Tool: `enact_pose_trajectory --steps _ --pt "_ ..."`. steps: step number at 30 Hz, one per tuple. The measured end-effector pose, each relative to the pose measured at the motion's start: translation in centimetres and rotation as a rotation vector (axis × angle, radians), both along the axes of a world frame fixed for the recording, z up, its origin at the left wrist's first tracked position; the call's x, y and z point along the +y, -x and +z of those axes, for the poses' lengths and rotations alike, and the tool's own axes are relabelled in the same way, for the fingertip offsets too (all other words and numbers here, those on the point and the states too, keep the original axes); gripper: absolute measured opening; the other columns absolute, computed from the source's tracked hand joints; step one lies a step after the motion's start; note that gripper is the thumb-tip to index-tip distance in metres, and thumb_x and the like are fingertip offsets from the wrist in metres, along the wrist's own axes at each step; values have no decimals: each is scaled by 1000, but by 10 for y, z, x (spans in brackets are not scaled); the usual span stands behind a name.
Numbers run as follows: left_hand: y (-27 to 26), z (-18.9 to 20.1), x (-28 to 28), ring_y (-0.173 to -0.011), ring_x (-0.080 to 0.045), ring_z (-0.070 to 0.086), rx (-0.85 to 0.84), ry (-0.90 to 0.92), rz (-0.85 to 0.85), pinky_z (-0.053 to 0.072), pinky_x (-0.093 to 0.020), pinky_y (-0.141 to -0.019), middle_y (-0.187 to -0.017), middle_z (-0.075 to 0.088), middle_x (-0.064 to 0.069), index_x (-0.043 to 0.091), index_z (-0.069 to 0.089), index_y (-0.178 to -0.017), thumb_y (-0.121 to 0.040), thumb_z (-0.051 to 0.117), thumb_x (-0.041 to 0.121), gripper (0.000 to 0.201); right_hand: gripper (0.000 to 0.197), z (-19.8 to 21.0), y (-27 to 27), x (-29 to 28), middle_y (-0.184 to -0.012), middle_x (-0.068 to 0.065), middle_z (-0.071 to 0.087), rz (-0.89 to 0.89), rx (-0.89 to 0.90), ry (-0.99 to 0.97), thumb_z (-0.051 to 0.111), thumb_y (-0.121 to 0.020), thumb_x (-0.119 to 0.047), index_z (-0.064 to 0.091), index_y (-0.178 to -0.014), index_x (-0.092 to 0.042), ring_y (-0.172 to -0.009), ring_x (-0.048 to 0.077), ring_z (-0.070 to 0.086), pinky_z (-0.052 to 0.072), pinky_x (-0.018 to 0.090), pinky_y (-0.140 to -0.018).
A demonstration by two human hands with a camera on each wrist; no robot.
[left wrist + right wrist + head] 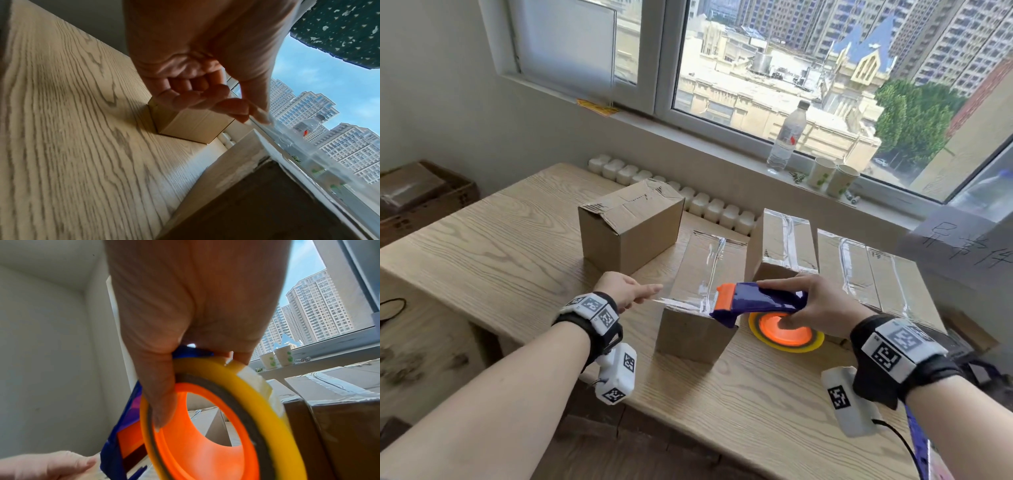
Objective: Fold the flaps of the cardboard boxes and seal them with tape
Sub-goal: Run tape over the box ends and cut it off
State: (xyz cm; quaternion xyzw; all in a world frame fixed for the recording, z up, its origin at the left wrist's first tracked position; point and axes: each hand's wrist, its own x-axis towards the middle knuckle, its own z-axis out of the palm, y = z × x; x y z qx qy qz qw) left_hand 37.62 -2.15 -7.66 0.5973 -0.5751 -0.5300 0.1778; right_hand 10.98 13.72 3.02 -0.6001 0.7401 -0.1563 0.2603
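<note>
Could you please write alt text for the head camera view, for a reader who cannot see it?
A person's right hand grips a blue and orange tape dispenser at the near edge of a cardboard box on a wooden table, while the left hand pinches the clear tape's free end.

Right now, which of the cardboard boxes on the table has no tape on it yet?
The far-left box, standing apart behind the left hand. Its top flaps are folded but bare and slightly lifted, while the other three boxes carry shiny clear tape.
</note>
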Motion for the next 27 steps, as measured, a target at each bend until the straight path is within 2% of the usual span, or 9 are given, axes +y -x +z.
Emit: enact_pose_trajectory --steps 2,5,7,9,13,16,19,22,27 --pt "-2 -2 0 -46 -12 34 -19 10 5 29 -20 -43 -57 59 0 8 69 -65 -63 82 49 43 73 -2 -2 -2 -98 -16 57 11 17 2 81 -62 0 59 -106 -54 -89 4 56 40 15 -78" --pt "-3 -2 2 -42 -13 28 -47 22 21 25 -20 -41 -41 48 5 9 67 -60 -64 81 50 43 70 -1 -5 -5 -92 -20 52 29 72 -5 80 -65 -2 61 -116 -46 -82 -4 52 34 4 -68" --pt "-2 -2 3 -40 -12 26 -72 33 21 24 -20 -41 -31 39 9 10 65 -58 -65 80 49 43 69 -1 -6 -7 -92 -19 52 42 95 -14 80 -66 -3 61 -118 -43 -81 -3 51 36 5 -68" --pt "-1 -3 5 -41 -11 30 -74 49 22 26 -20 -42 -29 40 12 11 65 -56 -66 80 48 41 69 0 -5 -7 -93 -15 54 44 106 -22 80 -65 -4 61 -118 -44 -82 0 52 36 7 -69" --pt "0 -9 5 -45 -9 38 -88 68 15 31 -21 -46 -40 52 10 13 65 -54 -66 80 48 40 70 -1 -5 -9 -93 -15 54 46 134 -45 80 -65 -4 61 -117 -46 -86 6 54 39 15 -71" --pt "0 -16 5 -52 -14 45 -128 69 -23 39 -22 -53 -61 65 -2 11 70 -60 -66 78 54 44 71 -3 -5 -11 -99 -9 56 55 165 -58 79 -65 -3 61 -118 -47 -88 9 54 38 12 -66" --pt "1 -19 7 -51 -14 42 -149 57 -53 37 -22 -52 -62 61 -2 12 69 -64 -71 73 55 44 71 -4 -7 -14 -99 -7 56 71 216 -73 77 -66 -5 59 -121 -45 -89 11 53 37 13 -64" --pt "4 -22 9 -55 -12 45 -133 39 -85 37 -22 -53 -71 64 -1 13 68 -70 -80 67 51 40 71 -5 -11 -17 -90 -16 50 79 249 -93 76 -65 -4 60 -122 -43 -89 11 50 38 18 -67" --pt "13 -27 14 -63 -11 49 -100 -8 -148 39 -21 -53 -76 62 3 14 61 -79 -92 57 41 30 74 -5 -11 -21 -103 -5 60 53 223 -130 76 -63 0 61 -121 -42 -92 15 56 43 24 -77"
